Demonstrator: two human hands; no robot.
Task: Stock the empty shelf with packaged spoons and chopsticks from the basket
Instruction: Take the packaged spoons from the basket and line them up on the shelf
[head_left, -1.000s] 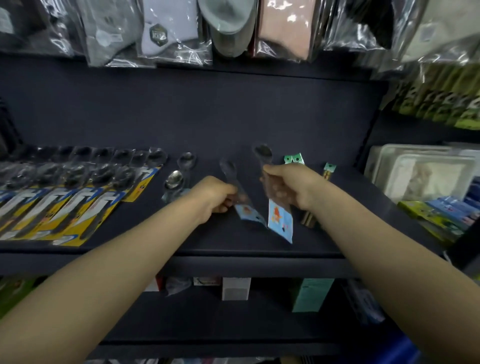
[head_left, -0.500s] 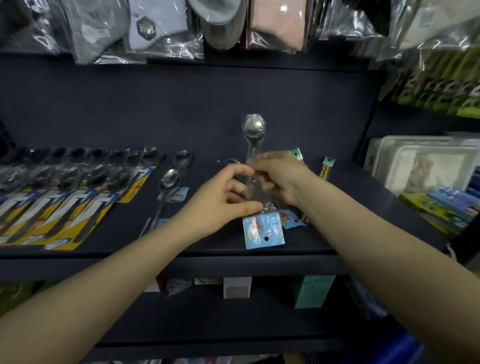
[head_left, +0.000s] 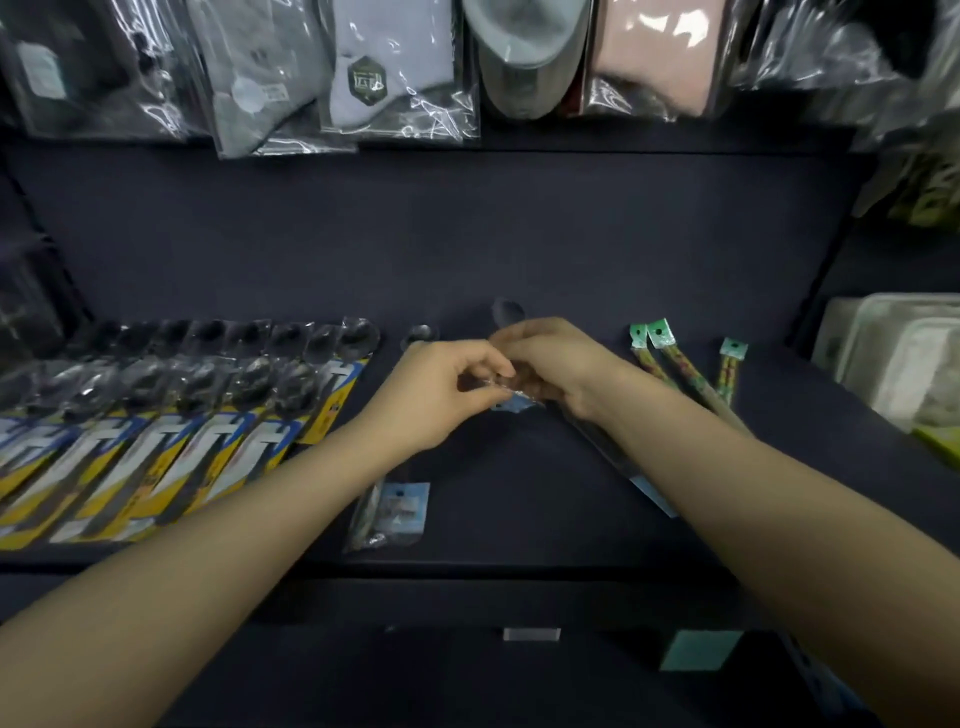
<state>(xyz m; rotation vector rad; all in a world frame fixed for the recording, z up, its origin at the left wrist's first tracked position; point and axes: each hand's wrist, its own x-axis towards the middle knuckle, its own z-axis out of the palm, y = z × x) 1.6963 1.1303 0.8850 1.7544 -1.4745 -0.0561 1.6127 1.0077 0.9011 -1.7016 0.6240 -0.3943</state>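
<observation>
1. Now, mid-shelf: a clear-wrapped spoon packet (head_left: 511, 387) sits between the two hands, just above the shelf (head_left: 519, 249) surface near its middle. The spoon bowl pokes out past the right hand toward the back wall; the blue card end shows below the fingers.
2. Left hand (head_left: 441, 395): thumb and fingers (head_left: 488, 364) curled, pinching the plastic wrap at its near side. Right hand (head_left: 561, 369): fingers curled over the packet from the right, gripping it. Both hands hold the same packet; whether it touches the shelf I cannot tell.
3. Done so far, as it looks: a long row of yellow-carded spoons (head_left: 171, 415) overlaps along the left part of the shelf. One blue-card spoon packet (head_left: 395, 512) lies near the front edge under the left forearm, its bowl end (head_left: 421, 332) showing past the left hand. Another blue-card packet (head_left: 649, 491) lies slanted, partly hidden by the right forearm.
4. Chopstick packets (head_left: 675, 364) with green tags lie to the right of the hands, well apart from the yellow row.
5. Left to do, by my judgement: set this packet down in the open middle stretch, then fill the gap. The basket is not in view, so remaining stock is unknown.
6. Surroundings: bagged socks (head_left: 363, 67) hang above; pale trays (head_left: 898, 353) stand at far right.
</observation>
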